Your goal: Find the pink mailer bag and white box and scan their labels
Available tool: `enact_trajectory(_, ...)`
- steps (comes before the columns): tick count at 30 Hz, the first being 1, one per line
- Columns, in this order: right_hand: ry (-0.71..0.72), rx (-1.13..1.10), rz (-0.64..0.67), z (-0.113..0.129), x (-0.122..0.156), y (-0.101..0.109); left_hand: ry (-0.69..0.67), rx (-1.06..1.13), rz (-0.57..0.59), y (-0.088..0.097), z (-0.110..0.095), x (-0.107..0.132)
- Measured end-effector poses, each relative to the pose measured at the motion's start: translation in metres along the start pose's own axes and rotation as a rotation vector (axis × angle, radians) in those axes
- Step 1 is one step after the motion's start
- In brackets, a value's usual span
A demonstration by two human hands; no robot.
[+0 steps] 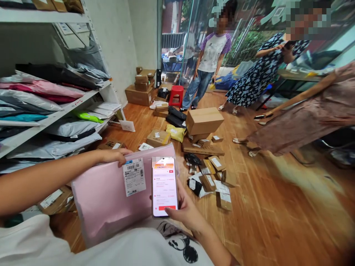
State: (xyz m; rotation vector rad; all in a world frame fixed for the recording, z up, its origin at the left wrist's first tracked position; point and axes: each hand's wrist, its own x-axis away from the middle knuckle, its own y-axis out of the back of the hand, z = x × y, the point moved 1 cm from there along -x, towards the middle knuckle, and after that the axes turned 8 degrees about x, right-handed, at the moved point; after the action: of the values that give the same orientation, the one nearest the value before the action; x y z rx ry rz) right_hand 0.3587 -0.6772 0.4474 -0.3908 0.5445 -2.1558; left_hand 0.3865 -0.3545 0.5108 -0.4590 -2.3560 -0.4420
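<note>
A flat pink mailer bag leans in front of my body, tilted up toward me. My left hand is closed over its upper edge, beside a white shipping label with barcodes. In my right hand is a smartphone, held upright before the bag's right side. The thumb lies over the lower part of the lit screen, near a red button. The screen's text is too small to read.
Boxes and parcels, among them a large carton and a yellow mailer, lie on the wooden floor. Shelves with bagged parcels stand at left. A red stool stands near the glass front. Several people are ahead and at right.
</note>
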Motion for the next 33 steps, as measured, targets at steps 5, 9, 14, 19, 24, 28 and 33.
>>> enact_trajectory(5,0.003,0.025,-0.018,0.000,-0.001,0.001,0.005,-0.015,0.007,-0.005,-0.010,0.003)
enact_trajectory(9,0.011,0.025,-0.018,0.000,-0.001,-0.001,0.011,-0.060,0.005,-0.008,-0.015,0.005)
enact_trajectory(14,0.004,0.009,-0.004,0.003,-0.002,-0.005,-0.023,-0.084,0.033,-0.007,-0.013,0.004)
enact_trajectory(19,-0.026,0.003,-0.012,0.009,0.000,-0.009,0.013,-0.088,0.024,-0.010,-0.016,0.003)
enact_trajectory(24,-0.054,0.034,-0.046,0.013,0.003,-0.010,0.053,-0.133,-0.010,-0.012,-0.020,0.002)
enact_trajectory(28,-0.044,0.029,-0.044,0.015,0.003,-0.009,0.063,-0.135,-0.012,-0.013,-0.020,0.002)
enact_trajectory(33,-0.057,0.045,-0.070,0.014,0.003,-0.009,0.055,-0.143,0.005,-0.012,-0.019,0.001)
